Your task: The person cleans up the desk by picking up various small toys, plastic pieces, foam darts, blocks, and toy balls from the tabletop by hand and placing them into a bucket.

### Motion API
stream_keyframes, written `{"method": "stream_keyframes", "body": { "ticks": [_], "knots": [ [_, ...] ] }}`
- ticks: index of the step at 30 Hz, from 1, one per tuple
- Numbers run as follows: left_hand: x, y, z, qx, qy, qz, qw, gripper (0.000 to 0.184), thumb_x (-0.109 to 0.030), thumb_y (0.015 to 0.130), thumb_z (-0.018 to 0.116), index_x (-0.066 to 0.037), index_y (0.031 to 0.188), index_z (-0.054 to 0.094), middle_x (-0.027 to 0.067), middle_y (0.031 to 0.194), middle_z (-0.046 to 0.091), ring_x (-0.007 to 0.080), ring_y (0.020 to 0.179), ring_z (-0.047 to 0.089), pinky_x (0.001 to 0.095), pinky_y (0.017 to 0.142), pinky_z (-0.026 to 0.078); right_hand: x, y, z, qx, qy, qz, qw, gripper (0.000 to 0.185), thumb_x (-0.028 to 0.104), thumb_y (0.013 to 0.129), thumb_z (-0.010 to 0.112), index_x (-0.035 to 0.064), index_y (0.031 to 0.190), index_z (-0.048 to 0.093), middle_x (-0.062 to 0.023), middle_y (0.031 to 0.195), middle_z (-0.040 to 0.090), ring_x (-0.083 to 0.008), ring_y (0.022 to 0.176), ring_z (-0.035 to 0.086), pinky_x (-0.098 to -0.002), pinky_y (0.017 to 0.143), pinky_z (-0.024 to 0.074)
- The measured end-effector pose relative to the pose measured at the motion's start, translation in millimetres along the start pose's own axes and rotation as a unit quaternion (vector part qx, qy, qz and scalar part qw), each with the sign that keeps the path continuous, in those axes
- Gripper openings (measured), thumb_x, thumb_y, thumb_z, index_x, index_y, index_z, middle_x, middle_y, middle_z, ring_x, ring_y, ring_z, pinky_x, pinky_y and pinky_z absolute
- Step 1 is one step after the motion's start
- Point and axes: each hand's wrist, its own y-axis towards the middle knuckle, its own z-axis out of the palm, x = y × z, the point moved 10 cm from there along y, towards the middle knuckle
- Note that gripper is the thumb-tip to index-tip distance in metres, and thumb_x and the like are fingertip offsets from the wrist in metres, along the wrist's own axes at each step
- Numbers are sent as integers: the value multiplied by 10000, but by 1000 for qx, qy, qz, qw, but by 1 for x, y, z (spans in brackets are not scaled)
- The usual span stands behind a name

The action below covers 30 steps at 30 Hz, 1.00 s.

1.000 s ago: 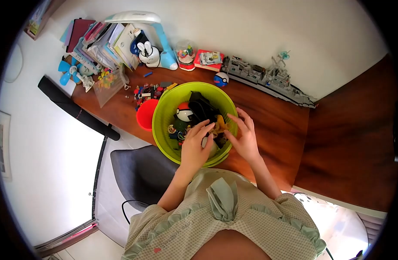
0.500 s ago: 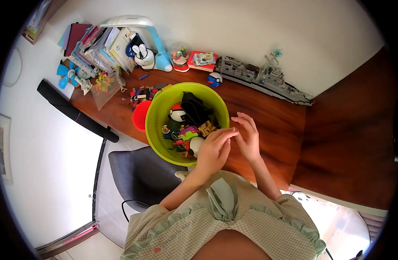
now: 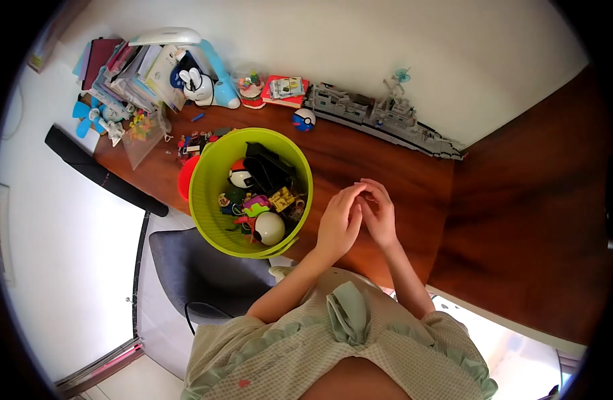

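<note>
My left hand and my right hand meet at the fingertips over the wooden desk, right of a lime green bucket. Their fingers are curved together, and whatever may lie between them is hidden. Inside the bucket are a red and white ball, a black item, a yellow piece, a purple and green toy and a white ball.
A red container stands left of the bucket, near small bricks. Along the wall are books, a lamp, a snow globe, a blue ball and a grey brick ship. A grey chair is below.
Both hands have left the bucket and come together at its right, over the desk. The bucket and desk objects appear farther left in view.
</note>
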Motion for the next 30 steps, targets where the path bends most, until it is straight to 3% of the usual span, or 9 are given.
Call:
{"method": "stream_keyframes", "body": {
  "ticks": [4, 8, 17, 22, 25, 27, 30],
  "knots": [
    [31, 16, 12, -42, 23, 5, 999, 446, -3, 853, 494, -44, 1296, 453, 153, 1280, 487, 299, 1173, 473, 371, 978, 386, -12, 14, -8, 22, -20, 19, 999, 293, 30, 840, 590, 81, 1129, 600, -84, 1219, 549, -231, 1086, 554, -312, 850, 449],
    [73, 40, 18, -89, -18, -43, 995, 478, -29, 847, 513, -9, 1313, 407, 195, 1310, 440, 371, 1208, 417, 405, 1030, 324, -36, 35, 0, 63, -19, 28, 997, 306, 16, 838, 595, 88, 1136, 597, -69, 1198, 548, -204, 1075, 549, -308, 849, 448],
    [151, 92, 4, -226, 8, -90, 970, 501, -38, 852, 515, -12, 1334, 381, 213, 1367, 348, 392, 1244, 371, 427, 1031, 320, -88, 104, 41, 109, 39, 61, 991, 346, 1, 841, 599, 94, 1175, 585, -62, 1230, 499, -193, 1050, 542, -290, 859, 460],
    [201, 109, -3, -334, 63, -167, 926, 594, -23, 821, 512, -28, 1381, 316, 256, 1423, 226, 434, 1281, 297, 466, 1053, 277, -138, 134, 69, 127, 79, 107, 983, 368, 18, 853, 597, 105, 1209, 569, -60, 1239, 506, -182, 1050, 541, -297, 870, 463],
    [235, 116, -6, -377, 59, -214, 899, 669, 5, 786, 506, -41, 1411, 272, 271, 1437, 186, 451, 1300, 261, 480, 1070, 245, -161, 153, 89, 144, 117, 122, 975, 332, 125, 904, 568, 112, 1235, 550, -69, 1228, 530, -185, 1041, 544, -286, 845, 462],
    [251, 119, -12, -395, 42, -223, 890, 718, 30, 758, 502, -49, 1426, 250, 274, 1437, 189, 455, 1306, 254, 479, 1080, 230, -183, 163, 100, 146, 128, 204, 960, 335, 223, 936, 522, 119, 1254, 535, -75, 1222, 541, -187, 1034, 546, -285, 839, 455],
    [248, 127, -25, -411, 42, -178, 893, 787, 95, 698, 489, -84, 1433, 270, 247, 1449, 223, 435, 1326, 247, 461, 1094, 219, -207, 180, 123, 152, 149, 280, 936, 383, 351, 968, 445, 154, 1290, 513, -70, 1236, 533, -183, 1055, 544, -305, 869, 431]
  ]
}}
